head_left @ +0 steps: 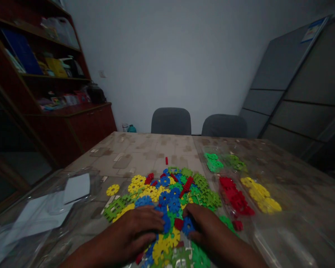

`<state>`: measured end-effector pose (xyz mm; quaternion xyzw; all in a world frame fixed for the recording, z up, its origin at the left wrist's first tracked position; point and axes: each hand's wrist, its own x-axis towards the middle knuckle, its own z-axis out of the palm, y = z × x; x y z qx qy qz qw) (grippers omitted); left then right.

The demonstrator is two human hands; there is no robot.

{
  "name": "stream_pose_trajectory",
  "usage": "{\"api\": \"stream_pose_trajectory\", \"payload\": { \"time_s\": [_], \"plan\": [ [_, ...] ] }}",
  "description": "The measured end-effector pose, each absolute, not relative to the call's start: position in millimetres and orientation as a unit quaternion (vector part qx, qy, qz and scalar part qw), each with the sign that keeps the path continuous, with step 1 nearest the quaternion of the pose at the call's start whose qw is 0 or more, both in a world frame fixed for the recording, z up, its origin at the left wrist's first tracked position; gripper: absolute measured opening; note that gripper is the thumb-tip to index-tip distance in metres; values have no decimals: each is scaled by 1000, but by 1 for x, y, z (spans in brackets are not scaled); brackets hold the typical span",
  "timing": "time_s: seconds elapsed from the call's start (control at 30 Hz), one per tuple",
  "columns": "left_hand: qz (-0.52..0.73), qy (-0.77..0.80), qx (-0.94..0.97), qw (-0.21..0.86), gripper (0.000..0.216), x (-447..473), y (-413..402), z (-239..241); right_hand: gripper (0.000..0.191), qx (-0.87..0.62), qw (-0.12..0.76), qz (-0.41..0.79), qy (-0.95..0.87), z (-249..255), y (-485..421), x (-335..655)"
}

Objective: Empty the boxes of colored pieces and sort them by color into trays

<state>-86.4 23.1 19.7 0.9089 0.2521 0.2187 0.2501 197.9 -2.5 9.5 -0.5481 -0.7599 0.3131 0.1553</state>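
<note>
A heap of flat plastic interlocking pieces in blue, yellow, green and red lies at the middle of the table's near side. My left hand [141, 227] rests on the left of the heap, its thumb apart from the fingers. Its fingertips touch a blue notched disc [165, 222]. On the other side, my right hand [205, 225] pinches another blue notched disc [188, 225] between thumb and forefinger. Close beside that disc is a small red block [178, 223]. Yellow notched discs [167, 243] lie between my hands. My right hand's lower fingers are hidden.
To the right, clear plastic trays hold sorted red pieces [234, 196], yellow discs [261, 195], green discs [213, 162] and light green pieces [236, 163]. Clear packaging [93, 182] with white cards [77, 188] lies on the left. Two grey chairs [171, 121] stand behind the table [145, 149].
</note>
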Motion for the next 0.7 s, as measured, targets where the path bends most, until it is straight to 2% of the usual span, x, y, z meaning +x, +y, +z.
{"api": "stream_pose_trajectory", "payload": {
  "time_s": [0.13,0.2,0.33,0.47,0.6,0.7],
  "plan": [
    [222,286,919,153,24,-93,31,16,23,-534,174,303,-770,15,2,194],
    [213,321,916,113,27,-96,36,17,19,-530,196,293,-772,18,4,191],
    [219,378,896,74,28,-101,42,18,28,-535,224,279,-766,22,7,183],
    [219,397,889,63,28,-102,42,18,39,-548,215,263,-764,21,11,176],
    [212,397,888,98,20,-101,40,16,49,-559,155,240,-779,29,15,167],
    [186,389,893,132,32,-104,40,12,50,-578,83,219,-781,36,19,158]
  ]
}}
